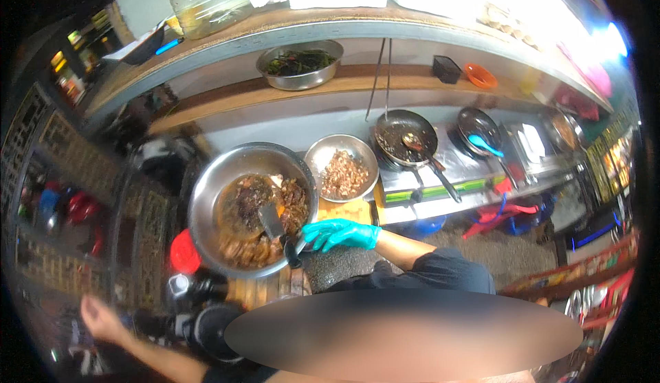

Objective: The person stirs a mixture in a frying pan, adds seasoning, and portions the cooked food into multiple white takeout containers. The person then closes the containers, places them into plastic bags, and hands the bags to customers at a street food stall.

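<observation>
My right hand (340, 233), in a teal glove, is at the right rim of a large metal bowl (203, 202). Its fingers are near the handle of a black spatula (270, 220); whether they grip it I cannot tell. The spatula's blade lies over brown food in dark liquid (242, 202). My bare left hand (98, 317) is off to the lower left, blurred, away from the bowl, with nothing visible in it. A smaller metal bowl (343, 172) of chopped, light brown food stands right behind the large one.
A frying pan (405, 130) with a ladle in it sits on the stove at right, beside a second pan (479, 125) holding a blue utensil. A red lid (184, 251) and dark bottles are left of the bowl. A shelf above bears a metal bowl (301, 81) of greens.
</observation>
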`<state>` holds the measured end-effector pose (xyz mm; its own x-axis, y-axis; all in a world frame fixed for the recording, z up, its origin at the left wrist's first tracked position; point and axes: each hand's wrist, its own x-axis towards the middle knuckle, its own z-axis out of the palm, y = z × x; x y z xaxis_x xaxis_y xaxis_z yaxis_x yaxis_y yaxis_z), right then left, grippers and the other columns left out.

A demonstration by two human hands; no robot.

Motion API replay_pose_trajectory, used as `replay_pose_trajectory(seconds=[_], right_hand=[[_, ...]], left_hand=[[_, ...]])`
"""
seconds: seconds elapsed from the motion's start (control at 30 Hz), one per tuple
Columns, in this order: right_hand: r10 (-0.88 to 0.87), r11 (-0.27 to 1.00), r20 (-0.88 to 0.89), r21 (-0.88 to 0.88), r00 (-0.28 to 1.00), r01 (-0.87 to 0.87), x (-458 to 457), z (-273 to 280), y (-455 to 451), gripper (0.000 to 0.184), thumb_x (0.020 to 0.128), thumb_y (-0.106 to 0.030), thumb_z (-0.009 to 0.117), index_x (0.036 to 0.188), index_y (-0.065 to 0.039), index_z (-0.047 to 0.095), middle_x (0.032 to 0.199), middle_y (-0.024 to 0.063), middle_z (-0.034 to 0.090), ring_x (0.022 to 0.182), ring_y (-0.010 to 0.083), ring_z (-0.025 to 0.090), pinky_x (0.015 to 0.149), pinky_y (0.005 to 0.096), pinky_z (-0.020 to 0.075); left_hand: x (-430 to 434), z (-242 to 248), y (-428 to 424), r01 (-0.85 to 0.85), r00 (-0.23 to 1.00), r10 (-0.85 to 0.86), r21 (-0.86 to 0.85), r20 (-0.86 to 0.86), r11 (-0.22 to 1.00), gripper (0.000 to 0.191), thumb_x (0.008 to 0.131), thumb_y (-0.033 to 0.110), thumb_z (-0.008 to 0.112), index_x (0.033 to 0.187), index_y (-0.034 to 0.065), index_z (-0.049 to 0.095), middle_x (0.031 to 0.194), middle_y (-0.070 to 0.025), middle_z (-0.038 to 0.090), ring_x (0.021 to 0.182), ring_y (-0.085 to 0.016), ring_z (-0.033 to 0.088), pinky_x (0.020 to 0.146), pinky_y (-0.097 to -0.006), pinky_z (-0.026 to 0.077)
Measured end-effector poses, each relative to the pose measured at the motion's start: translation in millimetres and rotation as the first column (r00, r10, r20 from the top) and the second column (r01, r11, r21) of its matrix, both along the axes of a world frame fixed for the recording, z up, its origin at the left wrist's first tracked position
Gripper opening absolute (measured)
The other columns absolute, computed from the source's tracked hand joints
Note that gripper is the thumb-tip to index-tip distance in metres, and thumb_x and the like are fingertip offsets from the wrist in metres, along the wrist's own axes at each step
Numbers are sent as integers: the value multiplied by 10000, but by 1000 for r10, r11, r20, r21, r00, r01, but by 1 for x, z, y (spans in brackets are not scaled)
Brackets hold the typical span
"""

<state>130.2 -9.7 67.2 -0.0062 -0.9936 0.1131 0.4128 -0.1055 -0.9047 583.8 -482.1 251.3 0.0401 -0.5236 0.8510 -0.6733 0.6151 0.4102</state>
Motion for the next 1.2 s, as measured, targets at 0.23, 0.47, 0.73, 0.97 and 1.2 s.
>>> replay_pose_trajectory(seconds=[0.23,0.47,0.73,0.97,1.2], right_hand=[[81,996,-39,41,996,-79,-58,2,90,813,875,-338,730,1534,-71,334,1484,119,471,1282,241,507,1091,412,398],[-87,996,14,-11,996,87,-71,0,189,853,784,-274,766,1496,-6,380,1420,156,526,1255,279,545,1061,437,416],[-580,810,218,56,785,583,-43,-28,287,820,803,-275,764,1469,26,392,1355,198,557,1162,332,598,973,458,506],[-749,662,137,121,648,740,-3,-23,324,787,793,-188,762,1471,1,409,1336,176,563,1116,326,611,960,460,508],[-525,398,-619,-785,-585,474,41,96,270,799,700,-276,868,1373,-46,503,1346,189,531,1260,439,482,1062,577,386]], left_hand=[[-275,118,241,551,812,-359,-402,460,731,138,820,-22,736,952,15,719,940,-156,720,858,-299,711,790,-365,569],[-518,210,274,752,628,-651,-119,427,648,333,924,220,633,1185,14,660,1183,-170,684,1105,-329,646,935,-388,510],[-600,233,262,604,727,-636,199,258,771,256,797,273,761,904,41,756,852,-179,733,814,-291,714,788,-393,552],[-517,197,293,750,479,-804,313,351,583,238,766,237,806,792,16,721,742,-146,702,671,-205,675,656,-368,528],[-431,26,444,818,-562,-590,282,580,-502,133,671,19,625,795,45,585,687,-68,546,576,-303,541,698,-473,504]])
